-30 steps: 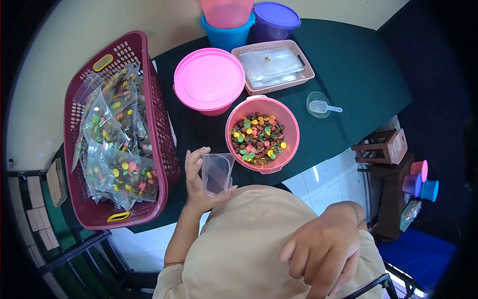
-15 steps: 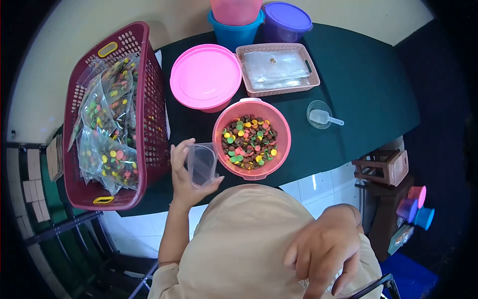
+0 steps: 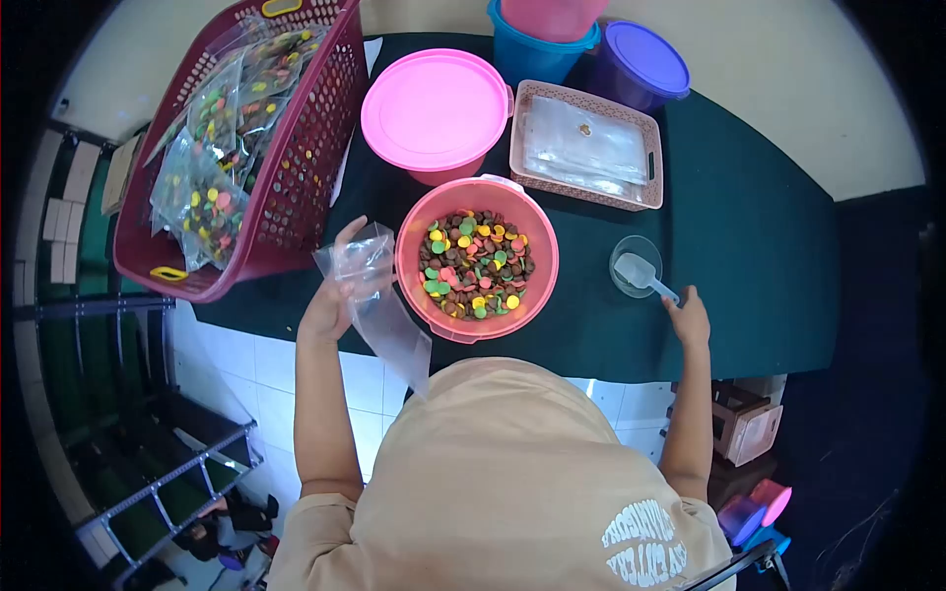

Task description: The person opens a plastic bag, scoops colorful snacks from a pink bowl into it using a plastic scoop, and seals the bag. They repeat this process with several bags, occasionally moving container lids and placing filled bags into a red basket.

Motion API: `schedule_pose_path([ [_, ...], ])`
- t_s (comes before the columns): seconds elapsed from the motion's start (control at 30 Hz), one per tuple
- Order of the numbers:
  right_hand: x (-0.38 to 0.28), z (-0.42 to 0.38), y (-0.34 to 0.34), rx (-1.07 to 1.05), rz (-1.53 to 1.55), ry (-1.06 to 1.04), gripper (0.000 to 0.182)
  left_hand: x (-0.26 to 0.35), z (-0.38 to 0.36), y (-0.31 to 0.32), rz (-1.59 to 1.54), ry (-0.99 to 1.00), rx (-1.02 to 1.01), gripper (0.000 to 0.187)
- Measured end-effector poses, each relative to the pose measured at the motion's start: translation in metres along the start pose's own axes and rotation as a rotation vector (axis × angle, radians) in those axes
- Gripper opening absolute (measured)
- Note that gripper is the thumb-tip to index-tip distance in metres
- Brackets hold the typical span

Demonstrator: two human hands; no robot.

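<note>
My left hand [image 3: 330, 303] grips a clear plastic bag [image 3: 389, 330] near its upper end; the bag hangs down toward my shirt. Beside it on the table is a pink bowl [image 3: 544, 241] holding brown, yellow, green and pink button-shaped pieces [image 3: 475, 266]. At the right, my right hand [image 3: 688, 317] has its fingers closed at the handle end of a small white scoop [image 3: 636, 270]. The scoop's head rests in a clear round dish [image 3: 627, 289].
A maroon basket [image 3: 305, 187] at the left contains several filled bags [image 3: 202, 202]. Behind the bowl stand a pink lidded tub [image 3: 434, 108] and a tray [image 3: 591, 194] of flat clear bags [image 3: 581, 148]. Blue [image 3: 537, 59] and purple [image 3: 645, 64] tubs stand farther back.
My right hand has moved from in front of my shirt out to the scoop handle. The bag in my left hand has turned and now hangs lower. The camera view has shifted.
</note>
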State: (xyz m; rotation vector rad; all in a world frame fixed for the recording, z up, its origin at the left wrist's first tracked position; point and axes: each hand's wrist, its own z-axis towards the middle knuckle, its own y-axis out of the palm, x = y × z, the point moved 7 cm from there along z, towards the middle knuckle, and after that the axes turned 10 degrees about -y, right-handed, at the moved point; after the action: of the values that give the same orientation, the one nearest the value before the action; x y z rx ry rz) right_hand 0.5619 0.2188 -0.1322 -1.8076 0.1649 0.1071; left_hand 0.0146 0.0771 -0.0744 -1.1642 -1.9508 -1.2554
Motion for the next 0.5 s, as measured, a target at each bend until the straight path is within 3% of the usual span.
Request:
schedule_pose_path([
  [0.23, -0.004, 0.004, 0.024, -0.123, 0.316, -0.092, 0.025, -0.009, 0.002, 0.012, -0.081, 0.067, 0.083, 0.111],
  [0.43, -0.039, -0.006, -0.023, 0.008, 0.164, -0.29, 0.026, -0.018, 0.008, 0.039, -0.112, 0.147, -0.056, 0.111],
  [0.5, -0.04, 0.001, -0.021, -0.025, 0.173, -0.262, 0.028, -0.014, 0.01, 0.047, -0.077, 0.143, -0.068, 0.114],
])
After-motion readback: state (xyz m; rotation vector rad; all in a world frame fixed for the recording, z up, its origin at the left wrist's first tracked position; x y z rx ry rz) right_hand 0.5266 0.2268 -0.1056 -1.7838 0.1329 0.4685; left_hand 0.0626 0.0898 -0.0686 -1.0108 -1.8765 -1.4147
